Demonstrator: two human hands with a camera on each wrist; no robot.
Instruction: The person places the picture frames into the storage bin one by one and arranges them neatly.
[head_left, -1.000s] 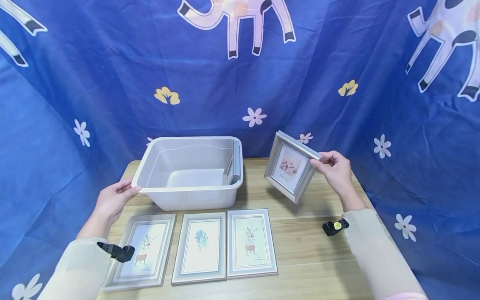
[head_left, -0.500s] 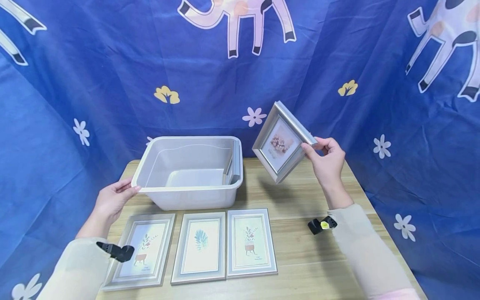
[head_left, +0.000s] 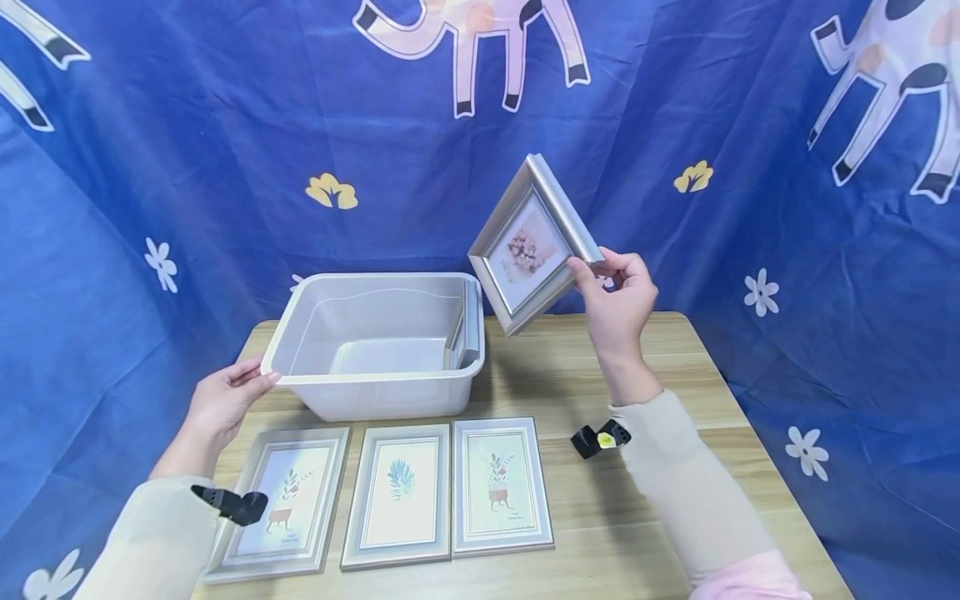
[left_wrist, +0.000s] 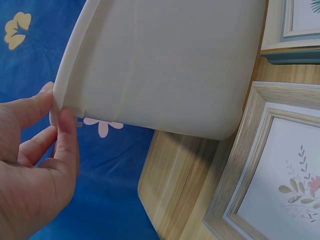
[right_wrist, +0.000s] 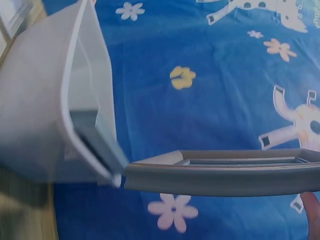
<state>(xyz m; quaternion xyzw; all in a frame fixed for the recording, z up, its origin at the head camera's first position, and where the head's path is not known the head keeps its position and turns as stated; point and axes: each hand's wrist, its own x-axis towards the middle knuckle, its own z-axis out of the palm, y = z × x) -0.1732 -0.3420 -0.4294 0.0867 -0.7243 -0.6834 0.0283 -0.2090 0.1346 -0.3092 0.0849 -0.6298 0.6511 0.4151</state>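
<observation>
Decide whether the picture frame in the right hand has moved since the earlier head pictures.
Yes: judged against the pale tub, the held picture frame has moved up and leftward in view.

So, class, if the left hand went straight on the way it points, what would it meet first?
The light grey bin, straight away: the left hand pinches its rim at the near left corner, so going on would probably push it.

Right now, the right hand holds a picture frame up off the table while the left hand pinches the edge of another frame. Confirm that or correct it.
The left hand is misread: it pinches the tub by its rim, as the left wrist view shows. The right hand does hold a picture frame up off the table.
</observation>
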